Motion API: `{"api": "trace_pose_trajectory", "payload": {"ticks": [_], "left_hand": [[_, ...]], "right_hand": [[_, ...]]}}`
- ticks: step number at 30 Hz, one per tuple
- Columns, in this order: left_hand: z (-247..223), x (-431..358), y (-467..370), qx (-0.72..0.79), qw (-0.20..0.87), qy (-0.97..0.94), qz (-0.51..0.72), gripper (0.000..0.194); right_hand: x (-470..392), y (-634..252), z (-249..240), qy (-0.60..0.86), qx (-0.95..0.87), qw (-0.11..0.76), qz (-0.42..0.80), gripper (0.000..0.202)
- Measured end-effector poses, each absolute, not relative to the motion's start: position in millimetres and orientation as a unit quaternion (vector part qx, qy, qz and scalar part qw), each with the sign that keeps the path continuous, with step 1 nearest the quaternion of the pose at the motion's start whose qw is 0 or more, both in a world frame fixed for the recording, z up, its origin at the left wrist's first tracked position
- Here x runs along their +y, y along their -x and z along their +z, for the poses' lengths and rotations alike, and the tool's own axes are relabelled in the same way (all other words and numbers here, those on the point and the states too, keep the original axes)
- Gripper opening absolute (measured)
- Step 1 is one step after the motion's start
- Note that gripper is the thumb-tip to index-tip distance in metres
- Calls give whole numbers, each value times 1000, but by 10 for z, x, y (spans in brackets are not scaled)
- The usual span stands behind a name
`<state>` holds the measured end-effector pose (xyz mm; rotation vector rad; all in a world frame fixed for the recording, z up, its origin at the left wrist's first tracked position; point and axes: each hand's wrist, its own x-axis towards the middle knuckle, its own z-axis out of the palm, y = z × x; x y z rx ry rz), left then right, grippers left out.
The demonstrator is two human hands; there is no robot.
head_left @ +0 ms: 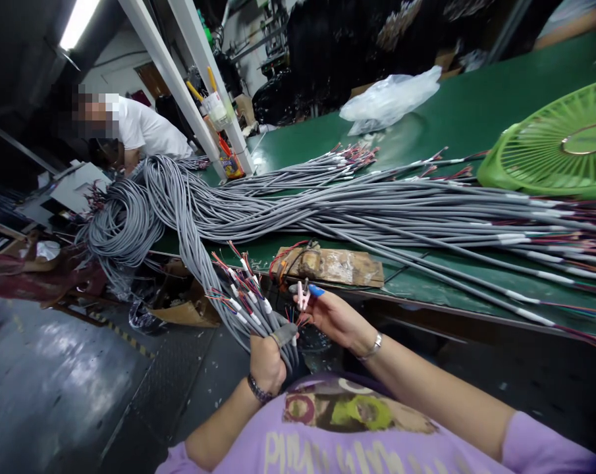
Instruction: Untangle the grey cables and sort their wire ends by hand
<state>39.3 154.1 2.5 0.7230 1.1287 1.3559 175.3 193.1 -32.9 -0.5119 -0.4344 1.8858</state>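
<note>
One scuffed brown wooden board [350,266] lies at the near edge of the green counter [500,85]. Nearer than the board and to its left, the left hand [268,365] is closed in a fist around one bundle of slim round grey cables [196,253] tipped with white sleeves and coloured wire ends, the thumb laid across; probably this keeps the loose ends gathered and within the other hand's reach. The right hand [334,321], just nearer than the board, has its fingers drawn together by a few wire ends; whether it pinches these or the one small pink clip-like piece [303,296] beside its blue-covered fingertip, I cannot tell. Beyond the board, many more grey cables [377,207], too overlapped to count, stretch lengthwise, likely to limit tangling. Farther beyond it sits one cloudy plastic bag [389,99]; to its right, one lime-green round fan [554,138].
</note>
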Motion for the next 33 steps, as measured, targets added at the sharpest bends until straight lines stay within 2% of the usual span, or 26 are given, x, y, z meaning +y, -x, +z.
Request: {"api": "trace_pose_trajectory", "payload": {"ticks": [9,16,26,33], "left_hand": [[25,1604,-431,473,584,-301,587,15],[28,1620,-468,477,579,-304,588,19],[-8,1594,-427,472,586,-313,579,13],[-1,1614,-472,477,578,-312,583,18]], "right_hand": [[1973,-1672,-444,260,-193,571,754,35],[1998,-1625,-321,233,-127,563,782,29],[2013,-1628,-354,242,-123,579,769,26],[2012,-1620,-351,233,-130,580,770,25]]}}
